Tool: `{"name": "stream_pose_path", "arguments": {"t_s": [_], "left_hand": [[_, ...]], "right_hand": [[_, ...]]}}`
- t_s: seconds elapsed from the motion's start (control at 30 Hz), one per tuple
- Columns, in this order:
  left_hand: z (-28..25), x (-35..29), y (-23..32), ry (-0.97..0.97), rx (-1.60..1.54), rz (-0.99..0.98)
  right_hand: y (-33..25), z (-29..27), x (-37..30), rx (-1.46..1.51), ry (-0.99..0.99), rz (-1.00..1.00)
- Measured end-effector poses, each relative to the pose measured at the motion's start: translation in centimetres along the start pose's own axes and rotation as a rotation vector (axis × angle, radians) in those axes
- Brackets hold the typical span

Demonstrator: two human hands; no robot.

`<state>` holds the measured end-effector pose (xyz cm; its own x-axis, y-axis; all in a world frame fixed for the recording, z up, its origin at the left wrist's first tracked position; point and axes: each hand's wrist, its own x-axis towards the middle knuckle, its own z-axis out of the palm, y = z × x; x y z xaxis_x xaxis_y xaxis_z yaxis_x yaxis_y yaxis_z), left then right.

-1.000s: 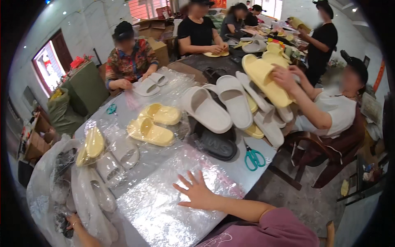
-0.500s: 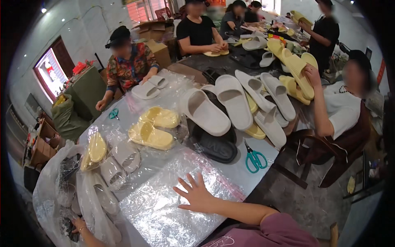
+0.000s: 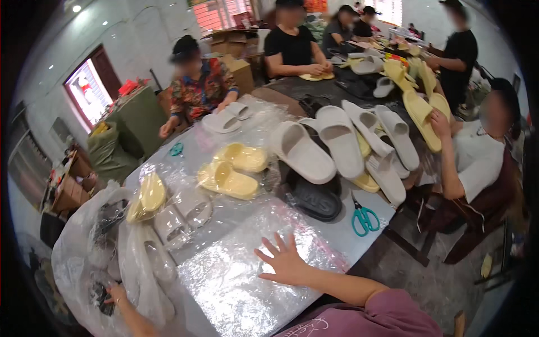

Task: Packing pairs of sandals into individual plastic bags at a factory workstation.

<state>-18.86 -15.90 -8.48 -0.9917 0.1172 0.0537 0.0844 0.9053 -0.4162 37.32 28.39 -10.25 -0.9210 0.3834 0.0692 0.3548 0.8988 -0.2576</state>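
Observation:
My right hand (image 3: 287, 265) lies spread with its palm down on a stack of clear plastic bags (image 3: 224, 281) at the table's near edge. At the lower left, my left hand (image 3: 116, 294) reaches into a large clear plastic sack (image 3: 73, 247), its fingers curled at a black slipper (image 3: 101, 296). Inside that sack are several grey and dark slippers, blurred by the film. Bagged yellow slippers (image 3: 152, 192) and bagged grey slippers (image 3: 171, 223) lie beside the sack. Past the stack sits another yellow pair (image 3: 229, 181) in clear film.
A heap of loose grey slippers (image 3: 306, 154) covers the right middle, with a black slipper (image 3: 315, 199) before it. Teal-handled scissors (image 3: 365, 219) lie at the right edge, smaller teal scissors (image 3: 176, 149) at the far left. Co-workers sit around; one at right holds yellow slippers (image 3: 422, 121).
The whole view has shifted, so the table appears farther right. My right hand stays flat on the bags, my left in the sack. The standing co-worker has lowered a raised yellow slipper.

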Motion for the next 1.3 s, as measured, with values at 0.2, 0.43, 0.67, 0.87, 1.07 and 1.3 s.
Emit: {"name": "stream_pose_path", "arguments": {"t_s": [0.2, 0.43, 0.67, 0.87, 1.07, 1.3], "left_hand": [[-2.7, -0.9, 6.7, -0.081, -0.195, -0.144], [-1.7, -0.6, 6.8, -0.058, -0.196, -0.021], [-1.2, 1.6, 0.7, -0.244, -0.092, -0.047], [-7.4, -2.2, 6.9, -0.128, -0.179, -0.106], [-10.1, -5.2, 2.8, -0.106, -0.160, -0.185], [-6.3, -3.9, -19.9, 0.325, -0.610, 0.009]], "right_hand": [[1.6, 0.2, -0.7, -0.054, -0.029, 0.071], [1.8, -0.2, -0.3, -0.042, 0.016, 0.053], [0.4, -0.5, 0.6, 0.006, -0.002, -0.002], [1.7, -0.4, -0.4, -0.048, -0.013, 0.082], [1.3, -0.2, -1.4, -0.042, 0.047, 0.049], [-0.5, 0.8, 1.2, 0.073, -0.013, -0.104]]}}
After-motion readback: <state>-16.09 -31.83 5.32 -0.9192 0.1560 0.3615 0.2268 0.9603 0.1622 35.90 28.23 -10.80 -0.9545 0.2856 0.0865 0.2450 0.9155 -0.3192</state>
